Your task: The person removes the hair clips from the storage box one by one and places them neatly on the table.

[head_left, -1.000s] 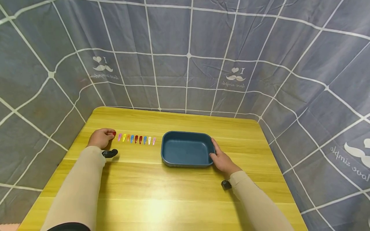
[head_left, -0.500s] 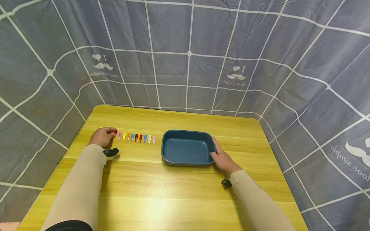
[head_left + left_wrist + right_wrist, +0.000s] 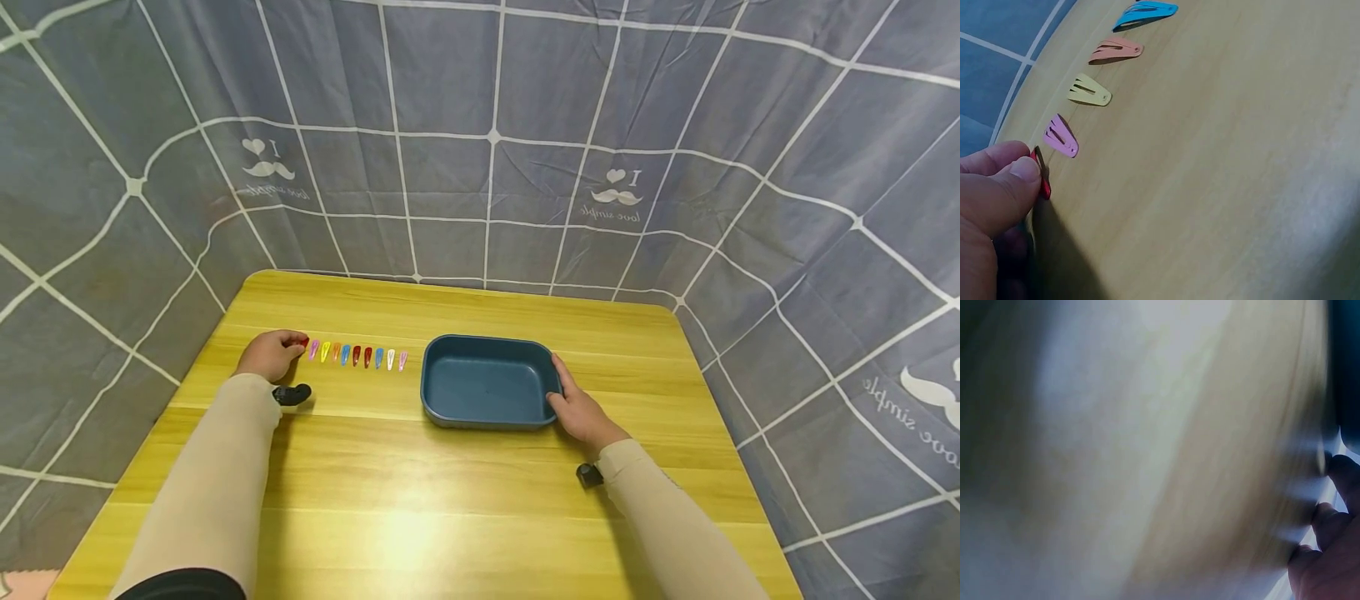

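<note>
Between thumb and index finger, my left hand (image 3: 268, 356) pinches a red snap hair clip (image 3: 1045, 182), tilted on edge right at the tabletop. Beside it, at the left end of a row of hair clips, lies a pink clip (image 3: 1062, 139). After that come a yellow clip (image 3: 1090, 94), an orange clip (image 3: 1116, 50) and a blue clip (image 3: 1147, 14). Further along are two dark red clips, then blue, white and pink ones. My right hand (image 3: 587, 418) grips the right end of a dark blue rectangular basin (image 3: 487, 392), thumb over the rim. No clips show inside it.
The wood-grain table (image 3: 375, 500) has rounded far corners. A grey-blue curtain (image 3: 450, 183) with white grid lines surrounds its back and sides. Black wrist mounts stick out by the left (image 3: 292, 394) and right sleeves, low over the tabletop.
My left hand has shifted slightly right with the red hair clip, bringing it closer to the pink one. My right hand and the basin stay in place.
</note>
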Demonstrator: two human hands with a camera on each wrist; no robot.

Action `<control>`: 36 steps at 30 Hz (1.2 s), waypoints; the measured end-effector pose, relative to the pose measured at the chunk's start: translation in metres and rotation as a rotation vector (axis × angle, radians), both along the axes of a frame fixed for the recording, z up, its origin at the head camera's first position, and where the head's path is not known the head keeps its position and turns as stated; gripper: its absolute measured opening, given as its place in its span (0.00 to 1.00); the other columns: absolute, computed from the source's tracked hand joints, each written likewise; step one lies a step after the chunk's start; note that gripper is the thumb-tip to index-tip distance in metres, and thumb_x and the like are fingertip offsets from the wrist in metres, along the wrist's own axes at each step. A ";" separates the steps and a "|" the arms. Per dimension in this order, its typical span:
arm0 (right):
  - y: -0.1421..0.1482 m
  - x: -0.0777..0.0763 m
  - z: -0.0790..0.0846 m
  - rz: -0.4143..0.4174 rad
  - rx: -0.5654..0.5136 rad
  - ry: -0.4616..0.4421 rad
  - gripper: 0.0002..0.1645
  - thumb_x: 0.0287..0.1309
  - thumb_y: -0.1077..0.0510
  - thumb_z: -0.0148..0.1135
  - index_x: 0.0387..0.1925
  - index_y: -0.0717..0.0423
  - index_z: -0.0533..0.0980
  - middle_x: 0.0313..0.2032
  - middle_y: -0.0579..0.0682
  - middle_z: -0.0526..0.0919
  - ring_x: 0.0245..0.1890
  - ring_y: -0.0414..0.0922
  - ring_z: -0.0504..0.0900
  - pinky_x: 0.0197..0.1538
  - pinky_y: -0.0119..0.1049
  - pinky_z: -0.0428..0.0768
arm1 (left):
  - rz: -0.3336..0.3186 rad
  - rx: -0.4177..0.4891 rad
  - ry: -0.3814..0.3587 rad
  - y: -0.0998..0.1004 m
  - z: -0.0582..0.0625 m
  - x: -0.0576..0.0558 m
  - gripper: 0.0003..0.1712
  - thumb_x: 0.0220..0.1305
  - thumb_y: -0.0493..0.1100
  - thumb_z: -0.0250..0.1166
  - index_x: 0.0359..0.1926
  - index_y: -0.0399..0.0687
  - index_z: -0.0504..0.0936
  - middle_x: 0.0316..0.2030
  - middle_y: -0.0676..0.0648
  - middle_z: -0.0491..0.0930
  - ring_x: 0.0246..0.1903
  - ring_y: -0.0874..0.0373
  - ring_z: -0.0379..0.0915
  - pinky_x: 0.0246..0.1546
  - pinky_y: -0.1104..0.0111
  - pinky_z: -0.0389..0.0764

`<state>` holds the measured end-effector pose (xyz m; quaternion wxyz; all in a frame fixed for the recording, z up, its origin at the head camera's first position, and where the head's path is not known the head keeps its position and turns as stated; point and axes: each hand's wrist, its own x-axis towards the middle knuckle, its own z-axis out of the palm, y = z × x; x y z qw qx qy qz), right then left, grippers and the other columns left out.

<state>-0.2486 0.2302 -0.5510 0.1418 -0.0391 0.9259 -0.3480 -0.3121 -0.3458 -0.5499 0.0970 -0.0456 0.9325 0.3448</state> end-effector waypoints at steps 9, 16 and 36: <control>0.001 0.000 0.000 -0.003 -0.008 0.005 0.45 0.79 0.46 0.43 0.85 0.25 0.33 0.81 0.61 0.57 0.76 0.69 0.64 0.76 0.68 0.62 | -0.002 0.027 -0.027 0.000 0.000 0.001 0.25 0.84 0.45 0.54 0.73 0.38 0.72 0.71 0.29 0.70 0.72 0.28 0.61 0.73 0.36 0.61; 0.000 0.001 0.001 -0.005 -0.013 0.001 0.45 0.79 0.45 0.44 0.85 0.26 0.34 0.81 0.60 0.58 0.77 0.68 0.64 0.77 0.68 0.62 | -0.011 0.017 -0.020 0.001 0.003 0.005 0.25 0.83 0.45 0.53 0.72 0.37 0.73 0.71 0.29 0.70 0.72 0.28 0.61 0.74 0.36 0.61; -0.003 0.003 0.005 -0.004 -0.009 -0.004 0.45 0.79 0.45 0.44 0.85 0.28 0.34 0.82 0.60 0.56 0.76 0.68 0.64 0.76 0.68 0.62 | -0.014 0.049 -0.043 -0.002 0.004 0.006 0.28 0.84 0.47 0.52 0.75 0.37 0.69 0.73 0.27 0.66 0.74 0.27 0.58 0.75 0.35 0.58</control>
